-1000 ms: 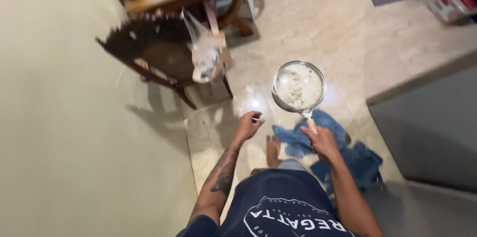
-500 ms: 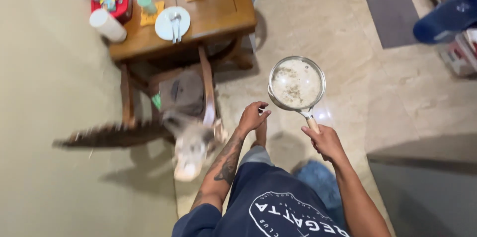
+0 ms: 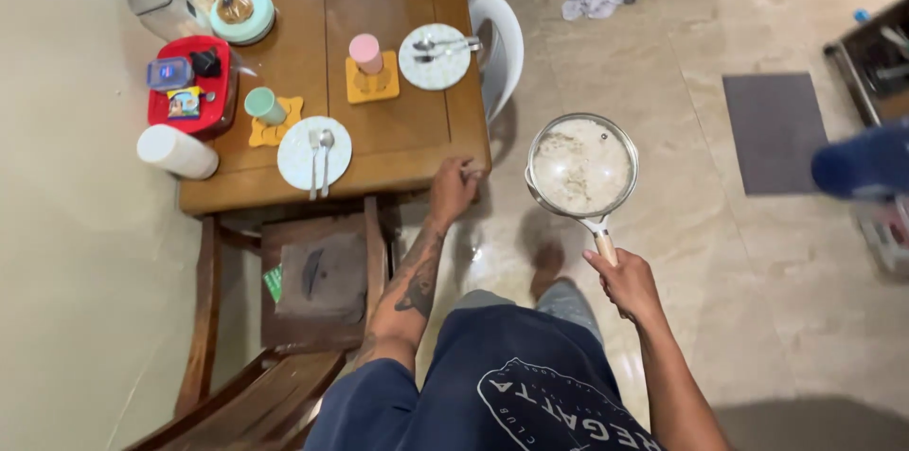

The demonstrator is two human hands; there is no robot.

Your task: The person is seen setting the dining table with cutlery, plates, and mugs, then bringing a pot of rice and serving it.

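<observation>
Right hand: your right hand [image 3: 627,282] is clamped on the handle of the lidded saucepan [image 3: 581,166], held over the floor beside the table's near right corner.
Left hand: your left hand [image 3: 454,190], fingers curled, rests on that corner of the wooden table [image 3: 407,134].
Beyond: a white plate [image 3: 313,153] sits near the near edge.

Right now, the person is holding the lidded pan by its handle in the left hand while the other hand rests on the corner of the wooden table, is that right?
Not quite: the head view shows the pan held by its handle in the right hand, not the left. It is the left hand that rests on the corner of the wooden table. The rest stands.
</observation>
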